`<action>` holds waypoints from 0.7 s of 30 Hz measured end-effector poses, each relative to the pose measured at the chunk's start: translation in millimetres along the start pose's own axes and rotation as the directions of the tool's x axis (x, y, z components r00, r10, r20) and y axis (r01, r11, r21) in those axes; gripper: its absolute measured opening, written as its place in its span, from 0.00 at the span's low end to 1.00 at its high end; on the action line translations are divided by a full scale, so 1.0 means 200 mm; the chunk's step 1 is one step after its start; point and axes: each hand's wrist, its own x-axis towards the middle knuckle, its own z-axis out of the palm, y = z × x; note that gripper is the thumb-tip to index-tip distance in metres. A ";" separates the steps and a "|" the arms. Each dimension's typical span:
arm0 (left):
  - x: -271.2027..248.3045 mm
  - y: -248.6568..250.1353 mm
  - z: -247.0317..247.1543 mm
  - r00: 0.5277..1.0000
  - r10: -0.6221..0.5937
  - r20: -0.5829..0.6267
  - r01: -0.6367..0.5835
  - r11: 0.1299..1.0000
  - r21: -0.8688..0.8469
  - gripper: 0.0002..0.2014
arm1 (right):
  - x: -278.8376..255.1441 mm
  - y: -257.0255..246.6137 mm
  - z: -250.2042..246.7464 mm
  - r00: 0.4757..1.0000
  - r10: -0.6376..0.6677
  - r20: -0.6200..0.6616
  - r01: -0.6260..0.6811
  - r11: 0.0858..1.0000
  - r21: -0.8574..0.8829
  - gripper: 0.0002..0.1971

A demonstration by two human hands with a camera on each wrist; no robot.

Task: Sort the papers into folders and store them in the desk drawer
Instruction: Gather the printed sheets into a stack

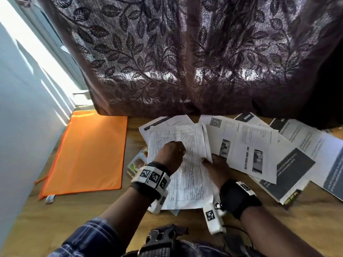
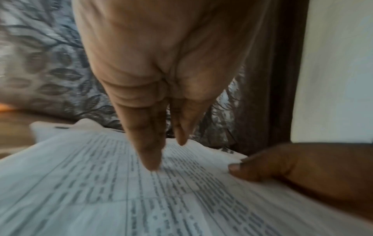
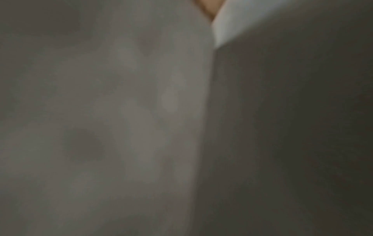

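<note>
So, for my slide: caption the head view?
Both hands, left and right, on a table-printed sheet beside an orange folder.

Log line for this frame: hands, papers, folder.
left hand: fingers extended onto table-printed sheet | right hand: thumb pinches that sheet's right edge | orange folder: flat on desk, left, untouched | other papers: spread right

A blue plaid sleeve (image 1: 92, 236) covers the left arm, and both wrists wear black straps (image 1: 239, 199) carrying white blocks with black-and-white square markers (image 1: 154, 176).
</note>
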 end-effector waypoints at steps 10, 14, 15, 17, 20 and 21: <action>-0.11 -0.34 -0.14 0.911 -0.341 -0.232 0.228 0.885 -0.407 0.32 | -0.10 -0.07 -0.08 0.995 -0.101 -0.007 0.100 0.967 0.236 0.08; -0.13 -0.36 -0.15 0.908 -0.411 -0.083 0.175 0.552 -0.815 0.43 | -0.15 -0.16 -0.11 0.987 -0.160 -0.009 0.154 0.930 0.333 0.10; -0.13 -0.35 -0.14 0.922 -0.382 -0.063 0.145 0.492 -0.858 0.41 | -0.15 -0.18 -0.12 0.985 -0.173 -0.013 0.167 0.931 0.324 0.11; -0.15 -0.29 -0.17 0.944 -0.315 -0.095 0.053 0.431 -0.901 0.27 | -0.15 -0.21 -0.13 0.981 -0.194 -0.020 0.191 0.936 0.296 0.12; -0.17 -0.18 -0.23 0.933 -0.255 -0.253 -0.130 0.417 -0.899 0.25 | -0.14 -0.29 -0.16 0.971 -0.234 -0.047 0.237 0.930 0.282 0.12; -0.17 -0.14 -0.24 0.917 -0.248 -0.312 -0.192 0.412 -0.891 0.24 | -0.14 -0.32 -0.18 0.964 -0.257 -0.062 0.264 0.922 0.282 0.11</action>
